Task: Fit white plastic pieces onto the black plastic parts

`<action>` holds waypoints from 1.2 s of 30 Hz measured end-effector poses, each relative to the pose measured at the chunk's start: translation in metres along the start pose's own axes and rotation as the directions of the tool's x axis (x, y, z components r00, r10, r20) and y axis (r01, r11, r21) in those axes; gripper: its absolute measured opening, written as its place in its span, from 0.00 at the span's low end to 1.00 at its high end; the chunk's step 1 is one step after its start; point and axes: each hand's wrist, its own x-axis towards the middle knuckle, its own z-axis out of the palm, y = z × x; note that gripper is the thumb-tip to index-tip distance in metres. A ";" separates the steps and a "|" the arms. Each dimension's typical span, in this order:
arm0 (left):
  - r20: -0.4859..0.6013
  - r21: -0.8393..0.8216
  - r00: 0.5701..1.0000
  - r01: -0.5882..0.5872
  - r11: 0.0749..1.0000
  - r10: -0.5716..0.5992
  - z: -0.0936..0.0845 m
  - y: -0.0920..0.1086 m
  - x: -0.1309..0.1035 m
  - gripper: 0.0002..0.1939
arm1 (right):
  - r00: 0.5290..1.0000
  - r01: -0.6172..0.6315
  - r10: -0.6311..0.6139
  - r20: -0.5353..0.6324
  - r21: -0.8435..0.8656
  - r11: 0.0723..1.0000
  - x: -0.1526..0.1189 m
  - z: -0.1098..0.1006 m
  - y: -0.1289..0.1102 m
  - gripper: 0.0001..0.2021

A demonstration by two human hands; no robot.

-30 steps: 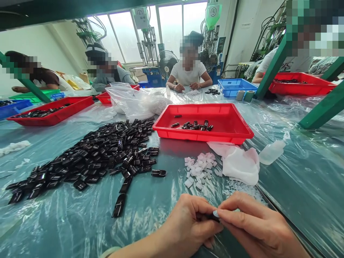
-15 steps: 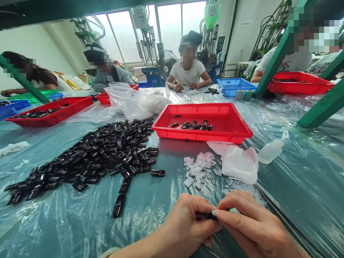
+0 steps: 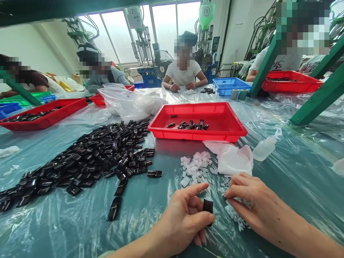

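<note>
My left hand (image 3: 185,216) grips a small black plastic piece (image 3: 208,206) between thumb and fingers, its index finger stretched out above. To the right, my right hand (image 3: 249,204) hovers low over tiny white bits (image 3: 238,216) scattered on the table. Its thumb and fingertips come together, and whether anything is between them I cannot make out. Beyond my hands lies a heap of pinkish-white square chips (image 3: 197,165). A large pile of glossy black plastic pieces (image 3: 88,156) spreads over the left side, with a few loose ones at its near edge.
A red tray (image 3: 197,135) holding several black pieces stands past the chips. Beside it are a crumpled white bag (image 3: 233,159) and a translucent bottle (image 3: 264,149). Green posts (image 3: 317,96) rise at right. Co-workers sit around the plastic-covered table (image 3: 129,229), near other trays (image 3: 45,120).
My right hand has parted from the black piece and moved right, over the tiny white bits. My left hand keeps the piece, now tilted upright. The view has shifted slightly.
</note>
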 end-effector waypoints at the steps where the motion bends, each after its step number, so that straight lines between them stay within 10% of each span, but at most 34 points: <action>1: 0.001 0.002 1.000 0.000 1.000 0.000 0.000 0.000 0.000 0.32 | 1.000 -0.013 0.014 0.023 -0.021 1.000 -0.001 0.001 0.000 0.10; 9: 0.030 0.019 0.999 -0.038 0.999 0.037 -0.001 -0.003 0.002 0.15 | 0.993 -0.032 0.038 0.109 -0.060 0.998 -0.002 0.004 -0.003 0.12; 17: -0.032 -0.061 0.999 -0.002 0.998 0.000 0.000 0.004 0.003 0.16 | 0.995 -0.070 0.076 -0.066 0.089 0.994 0.001 0.002 -0.008 0.10; 24: -0.011 -0.156 1.000 -0.012 0.988 0.010 -0.003 0.005 0.003 0.12 | 0.986 -0.165 0.168 0.017 0.304 0.938 0.001 -0.001 -0.011 0.10; 36: -0.026 -0.352 0.999 -0.035 0.935 0.027 -0.007 0.010 0.002 0.10 | 0.910 -0.394 0.266 0.317 0.858 0.328 0.004 0.004 -0.020 0.01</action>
